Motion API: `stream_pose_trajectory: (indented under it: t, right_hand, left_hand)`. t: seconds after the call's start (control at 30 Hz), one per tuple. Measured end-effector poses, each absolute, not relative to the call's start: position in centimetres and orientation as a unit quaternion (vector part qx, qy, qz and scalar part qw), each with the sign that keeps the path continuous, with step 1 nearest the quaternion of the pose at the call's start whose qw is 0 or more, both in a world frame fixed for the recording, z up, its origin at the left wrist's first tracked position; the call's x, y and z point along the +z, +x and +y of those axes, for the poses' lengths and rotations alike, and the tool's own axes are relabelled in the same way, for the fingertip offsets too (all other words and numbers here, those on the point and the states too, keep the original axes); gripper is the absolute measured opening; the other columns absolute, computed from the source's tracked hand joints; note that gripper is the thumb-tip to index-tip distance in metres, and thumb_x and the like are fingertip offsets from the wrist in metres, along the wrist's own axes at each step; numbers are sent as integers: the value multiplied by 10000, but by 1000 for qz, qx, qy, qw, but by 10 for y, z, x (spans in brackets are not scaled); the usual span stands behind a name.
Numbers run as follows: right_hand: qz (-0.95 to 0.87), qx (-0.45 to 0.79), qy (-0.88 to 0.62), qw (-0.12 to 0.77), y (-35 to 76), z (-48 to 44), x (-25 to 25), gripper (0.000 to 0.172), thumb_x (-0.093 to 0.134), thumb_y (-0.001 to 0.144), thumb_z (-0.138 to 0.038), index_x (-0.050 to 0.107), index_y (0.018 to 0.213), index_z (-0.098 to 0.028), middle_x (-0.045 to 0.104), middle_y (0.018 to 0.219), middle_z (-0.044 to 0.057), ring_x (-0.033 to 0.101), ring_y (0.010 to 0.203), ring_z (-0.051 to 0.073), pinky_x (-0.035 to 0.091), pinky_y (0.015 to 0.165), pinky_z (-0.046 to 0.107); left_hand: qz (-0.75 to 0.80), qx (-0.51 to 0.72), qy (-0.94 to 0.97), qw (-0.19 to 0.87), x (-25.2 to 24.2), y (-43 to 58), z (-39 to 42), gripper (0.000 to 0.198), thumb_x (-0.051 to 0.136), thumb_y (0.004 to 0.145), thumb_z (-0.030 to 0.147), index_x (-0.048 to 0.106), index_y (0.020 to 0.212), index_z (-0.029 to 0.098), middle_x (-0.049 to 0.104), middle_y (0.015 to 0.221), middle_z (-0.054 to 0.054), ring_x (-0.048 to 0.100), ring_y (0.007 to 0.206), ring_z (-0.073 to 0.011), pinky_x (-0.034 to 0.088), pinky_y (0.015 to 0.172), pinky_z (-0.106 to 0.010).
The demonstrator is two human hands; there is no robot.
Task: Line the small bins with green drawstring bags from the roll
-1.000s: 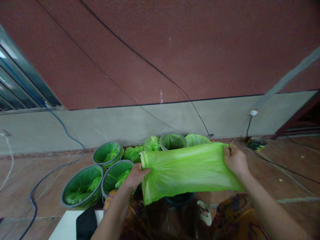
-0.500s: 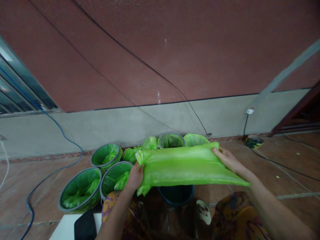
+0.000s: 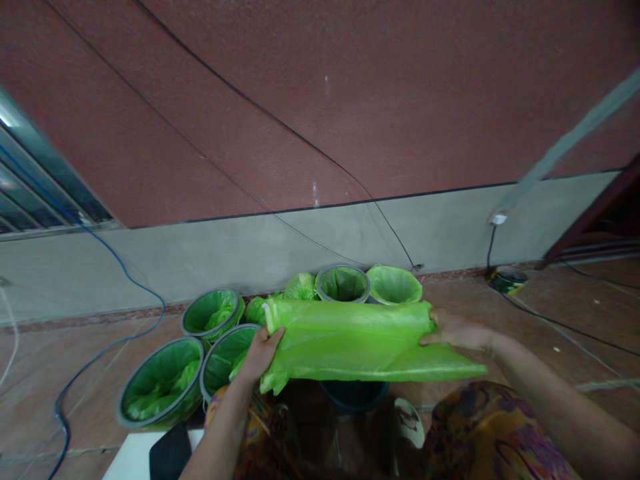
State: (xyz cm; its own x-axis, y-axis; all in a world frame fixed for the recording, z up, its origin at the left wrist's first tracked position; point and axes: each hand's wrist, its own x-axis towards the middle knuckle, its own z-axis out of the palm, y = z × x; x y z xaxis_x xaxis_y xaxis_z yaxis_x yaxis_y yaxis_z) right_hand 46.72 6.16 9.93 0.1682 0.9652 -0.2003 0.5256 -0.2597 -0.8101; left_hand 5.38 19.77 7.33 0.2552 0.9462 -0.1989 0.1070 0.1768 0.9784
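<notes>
A bright green plastic bag (image 3: 350,337) is stretched sideways between my two hands. My left hand (image 3: 260,357) grips its left end, thumb on top. At the bag's right end my right hand (image 3: 457,331) holds it, fingers closed along the edge. Under the bag stands a dark unlined bin (image 3: 354,395), mostly hidden. Behind it and to the left are several grey-rimmed bins lined with green bags, such as the nearest one (image 3: 163,380) and one at the back (image 3: 343,283).
A grey and red wall (image 3: 320,133) runs behind the bins. A blue cable (image 3: 90,353) trails over the tiled floor at left. Black cables and a wall plug (image 3: 499,218) are at right. A white surface with a black object (image 3: 170,450) lies at the bottom left.
The bag has tipped from hanging nearly upright to lying flatter. My right hand dropped lower and turned under the bag's right end. The left hand kept its grip.
</notes>
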Motion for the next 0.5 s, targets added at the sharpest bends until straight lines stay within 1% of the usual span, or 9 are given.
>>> stream_pose_trajectory:
  t: [0.03, 0.07, 0.1, 0.17, 0.23, 0.3, 0.4, 0.5]
  right_hand:
    - [-522, 353, -721, 288, 470, 64, 94, 154, 774, 548, -254, 697, 651, -169, 710, 678, 54, 640, 635, 223, 529, 598, 322]
    - [-515, 349, -730, 283, 472, 66, 88, 146, 771, 551, -271, 684, 609, -169, 698, 639, 48, 629, 601, 214, 519, 577, 318]
    - [-509, 357, -728, 289, 474, 67, 82, 157, 765, 567, -298, 689, 612, -168, 701, 640, 46, 634, 602, 213, 523, 588, 321]
    - [-489, 398, -700, 334, 474, 69, 71, 226, 754, 612, -367, 723, 712, -166, 738, 730, 49, 675, 681, 227, 550, 676, 343]
    - [-455, 448, -662, 393, 469, 68, 65, 308, 748, 649, -418, 733, 839, -177, 763, 863, 51, 704, 784, 238, 561, 770, 365]
    - [-416, 481, -638, 434, 462, 64, 64, 338, 744, 670, -443, 718, 896, -193, 766, 923, 50, 714, 826, 244, 566, 803, 375]
    - [-372, 496, -629, 468, 452, 59, 67, 351, 754, 668, -438, 696, 922, -203, 768, 917, 58, 720, 824, 254, 580, 788, 379]
    - [-344, 504, -631, 478, 449, 57, 72, 388, 764, 667, -418, 685, 979, -202, 769, 883, 64, 718, 732, 240, 588, 690, 354]
  left_hand:
    - [488, 357, 522, 602, 77, 54, 194, 420, 773, 667, 436, 693, 946, 132, 745, 735, -67, 703, 741, -263, 544, 675, -325]
    - [479, 357, 511, 618, 80, 54, 191, 461, 776, 666, 459, 688, 976, 128, 750, 751, -73, 707, 740, -263, 550, 671, -328]
    - [470, 357, 500, 633, 83, 54, 188, 499, 786, 655, 472, 682, 999, 125, 753, 767, -79, 712, 741, -264, 556, 667, -331]
    - [453, 355, 484, 660, 88, 52, 182, 557, 829, 601, 458, 676, 1014, 118, 759, 797, -88, 718, 752, -269, 565, 664, -333]
    - [444, 345, 472, 679, 91, 50, 180, 576, 879, 526, 391, 677, 988, 112, 762, 821, -95, 721, 750, -268, 573, 667, -333]
    - [445, 339, 460, 690, 93, 47, 181, 561, 897, 489, 321, 680, 962, 110, 764, 844, -99, 720, 722, -252, 580, 672, -335]
    - [458, 350, 438, 690, 93, 44, 184, 505, 880, 503, 271, 683, 942, 118, 764, 828, -89, 709, 653, -218, 580, 661, -328]
    - [470, 365, 426, 682, 91, 43, 187, 452, 856, 526, 269, 689, 923, 132, 758, 768, -62, 700, 616, -205, 572, 633, -313]
